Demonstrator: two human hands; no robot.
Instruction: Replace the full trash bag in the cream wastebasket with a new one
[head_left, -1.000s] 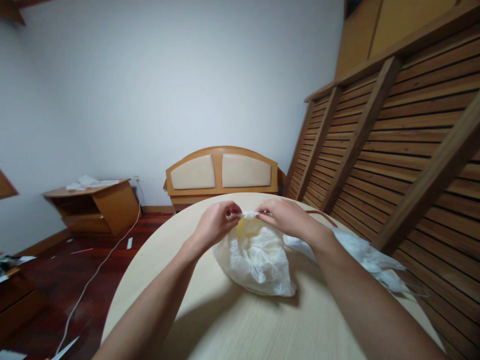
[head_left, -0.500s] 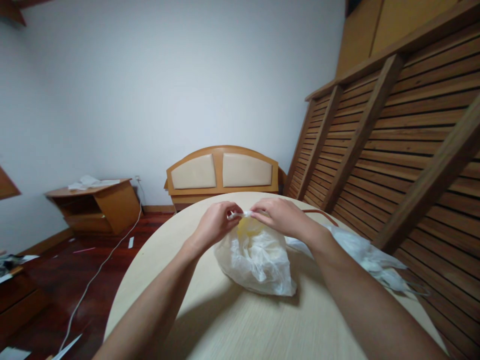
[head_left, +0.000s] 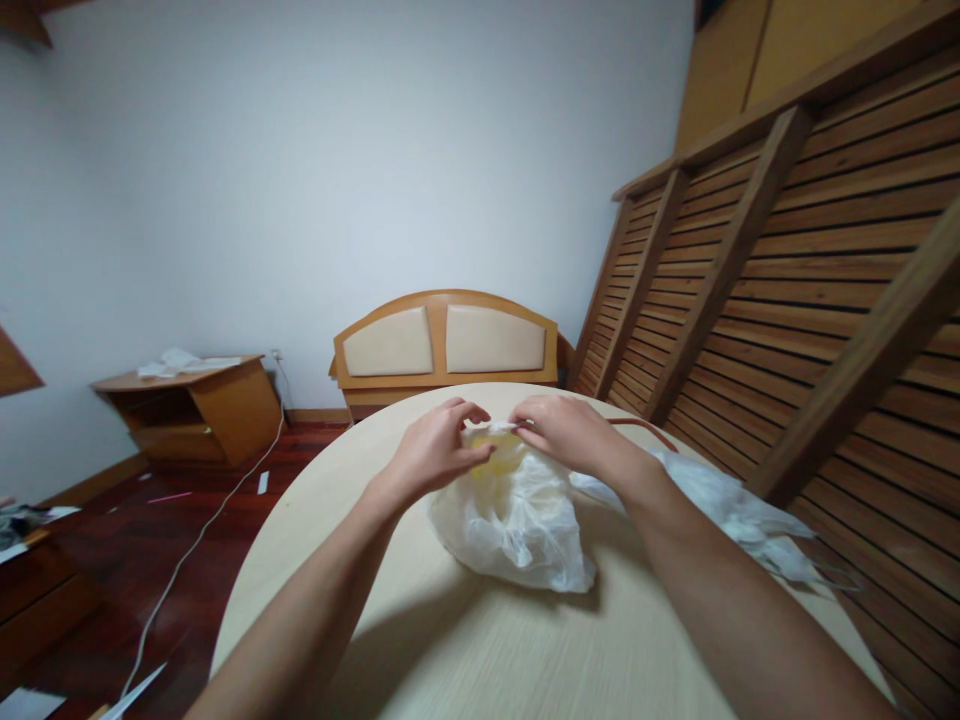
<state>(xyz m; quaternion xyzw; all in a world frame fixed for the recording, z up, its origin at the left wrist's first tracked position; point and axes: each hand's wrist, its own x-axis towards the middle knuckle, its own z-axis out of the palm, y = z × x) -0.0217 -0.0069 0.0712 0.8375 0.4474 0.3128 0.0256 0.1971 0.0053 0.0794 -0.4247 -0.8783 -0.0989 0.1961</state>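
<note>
A white plastic bag [head_left: 517,530], crumpled and full, rests on the round table [head_left: 450,650]; something yellow shows through near its top. At the bag's gathered top, my right hand [head_left: 566,430] pinches the twisted plastic between thumb and fingers. My left hand [head_left: 439,445] is at the other side of that top, its thumb and fingers spread apart around the plastic without gripping it. What the bag holds is hidden.
Another clear-white plastic bag [head_left: 735,510] lies at the table's right side, near a brown strap [head_left: 645,428]. Slatted wooden panels [head_left: 750,300] lean on the right. A headboard [head_left: 442,345] stands behind the table, a low cabinet [head_left: 195,410] at left.
My left thumb and fingers have parted, letting go of the bag's twisted end. My right hand keeps its pinch and has shifted slightly right.
</note>
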